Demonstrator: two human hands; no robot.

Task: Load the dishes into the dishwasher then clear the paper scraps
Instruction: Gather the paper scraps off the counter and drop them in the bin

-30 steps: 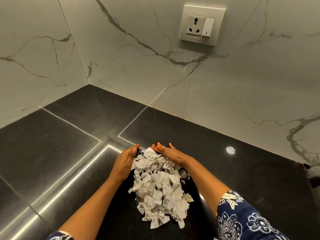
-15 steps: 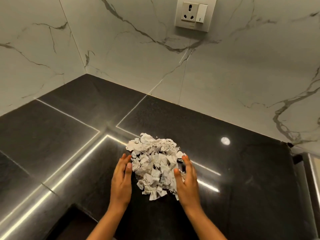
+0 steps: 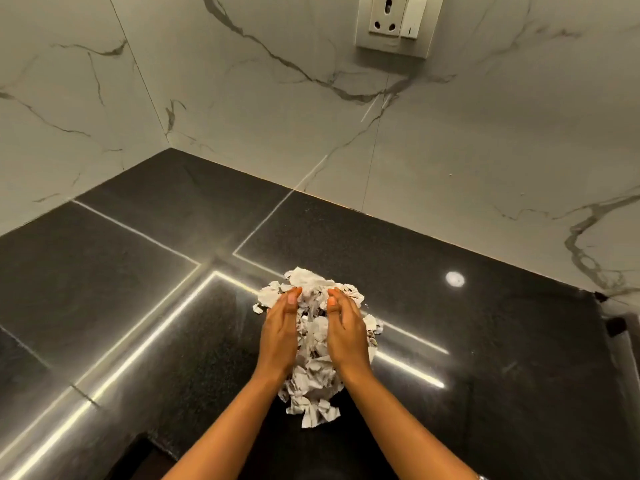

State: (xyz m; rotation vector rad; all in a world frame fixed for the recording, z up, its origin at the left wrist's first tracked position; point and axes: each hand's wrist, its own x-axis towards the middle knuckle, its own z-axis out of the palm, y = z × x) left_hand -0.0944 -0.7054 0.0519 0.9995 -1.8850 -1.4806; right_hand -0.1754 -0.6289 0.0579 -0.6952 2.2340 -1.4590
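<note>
A heap of torn white paper scraps (image 3: 314, 344) lies on the black polished countertop (image 3: 138, 289), in the middle of the head view. My left hand (image 3: 280, 336) presses against the heap's left side and my right hand (image 3: 346, 337) against its right side, both with fairly straight fingers pointing away from me. The scraps are squeezed into a narrow ridge between my palms, spilling out beyond my fingertips and back toward my wrists. No dishes or dishwasher are in view.
White marble-look walls (image 3: 242, 116) meet in a corner at the back left. A wall socket with a switch (image 3: 398, 24) sits high on the back wall. The counter's front edge steps in at the lower left (image 3: 145, 441), and the counter ends at the right (image 3: 604, 317).
My hands went from the heap's far side to flanking it, and have now closed inward, squeezing the scraps into a tighter, narrower pile. The camera has dipped closer.
</note>
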